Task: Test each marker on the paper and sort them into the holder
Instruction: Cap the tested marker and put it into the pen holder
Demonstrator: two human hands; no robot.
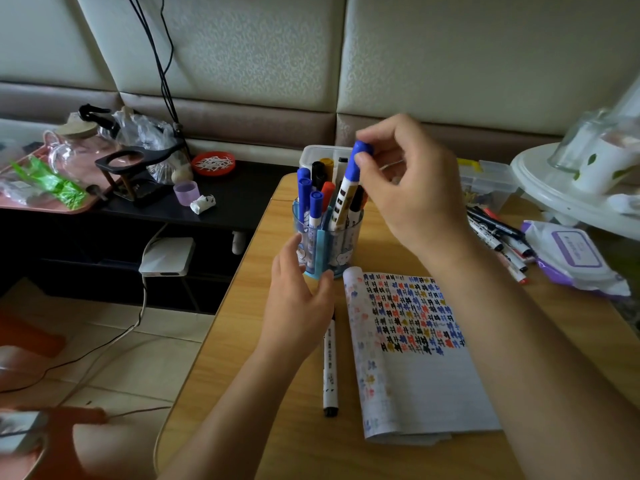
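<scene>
A clear blue-trimmed holder [341, 249] stands on the wooden table [242, 341] with several capped markers upright inside. My right hand [412, 188] pinches the blue cap of a white-bodied marker [348, 188], whose lower end is inside the holder. My left hand [298, 299] rests against the holder's near left side, fingers relaxed. The paper [422, 375], covered at the top with coloured test marks, lies to the right. A black-capped marker [330, 372] lies on the table left of the paper.
Several loose markers [498, 237] lie at the right beside a purple wipes pack [575, 254]. A clear storage box [485, 181] and white container [318, 155] stand behind the holder. A dark side shelf [225, 202] with clutter is at the left.
</scene>
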